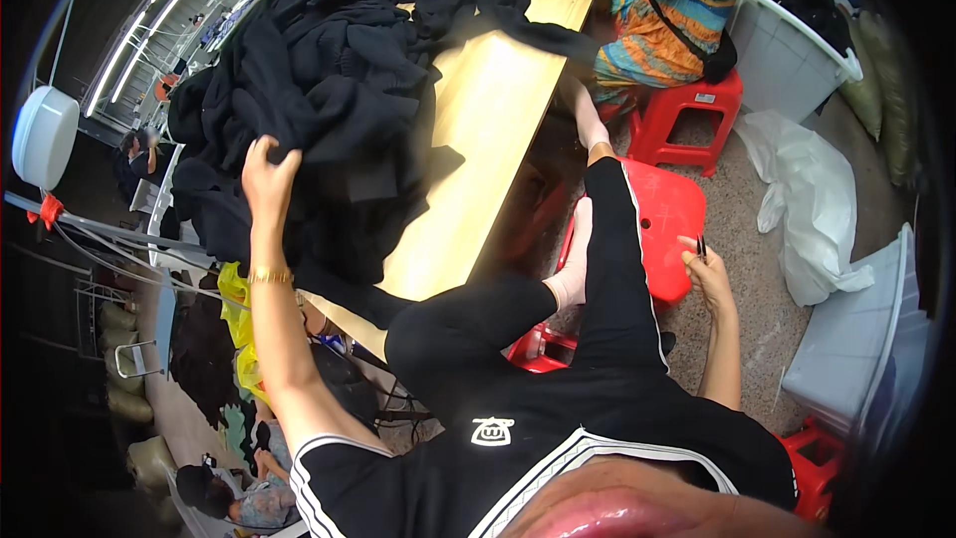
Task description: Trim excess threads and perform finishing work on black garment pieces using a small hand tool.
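Reaching to the heap of black cloth (329,90) on the pale wooden table (483,130), the left hand (267,184) has its fingers curled and thumb apart; whether they pinch any fabric, I cannot tell. The right hand (711,284), raised beside a red stool (669,224), grips a slim dark tool (701,247), apparently tweezers or small snips, between thumb and fingers.

A long counter (488,159) with a pale, wood-toned top slants from lower middle to upper right. Black garments (329,90) lie crumpled in a thick heap along its left side, spreading across its far end toward the right edge.
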The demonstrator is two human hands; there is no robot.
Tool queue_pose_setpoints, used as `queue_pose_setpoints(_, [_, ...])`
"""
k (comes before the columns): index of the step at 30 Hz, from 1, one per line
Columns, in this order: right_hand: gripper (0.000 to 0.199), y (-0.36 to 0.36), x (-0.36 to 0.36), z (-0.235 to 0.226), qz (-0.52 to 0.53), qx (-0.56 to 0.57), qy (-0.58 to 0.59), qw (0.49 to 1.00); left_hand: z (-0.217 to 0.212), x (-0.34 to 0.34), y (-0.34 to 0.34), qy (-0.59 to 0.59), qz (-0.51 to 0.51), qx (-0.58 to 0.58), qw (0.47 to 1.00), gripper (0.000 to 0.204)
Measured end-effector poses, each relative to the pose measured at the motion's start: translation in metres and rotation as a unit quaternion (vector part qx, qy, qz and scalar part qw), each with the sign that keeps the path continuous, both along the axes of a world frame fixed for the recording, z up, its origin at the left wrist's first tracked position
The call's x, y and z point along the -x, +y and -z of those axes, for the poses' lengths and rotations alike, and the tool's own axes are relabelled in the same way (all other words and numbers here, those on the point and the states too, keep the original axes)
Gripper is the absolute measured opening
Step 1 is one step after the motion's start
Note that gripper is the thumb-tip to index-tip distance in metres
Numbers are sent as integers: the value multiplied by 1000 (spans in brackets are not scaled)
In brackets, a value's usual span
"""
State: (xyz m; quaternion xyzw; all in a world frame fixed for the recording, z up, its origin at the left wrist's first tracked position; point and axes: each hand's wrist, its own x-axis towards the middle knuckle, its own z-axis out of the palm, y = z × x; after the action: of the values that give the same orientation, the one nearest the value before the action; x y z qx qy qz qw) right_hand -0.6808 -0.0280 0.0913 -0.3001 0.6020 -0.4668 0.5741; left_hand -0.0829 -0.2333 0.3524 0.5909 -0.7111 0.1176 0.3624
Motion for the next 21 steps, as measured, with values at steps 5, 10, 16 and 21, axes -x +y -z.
queue_pose_setpoints(5, [44,-5,2,-20,0,28,17,999,-31,35,124,-64,113,-104,986,31])
queue_pose_setpoints(10, [44,-33,-20,-28,-44,46,10,998,-23,55,202,-111,238,-314,912,36])
queue_pose_setpoints(16, [43,-38,-44,-33,-70,68,14,995,-13,90,219,-65,362,-405,837,39])
queue_pose_setpoints(21, [40,-23,-46,-35,-98,46,69,992,-19,74,204,56,257,-568,780,44])
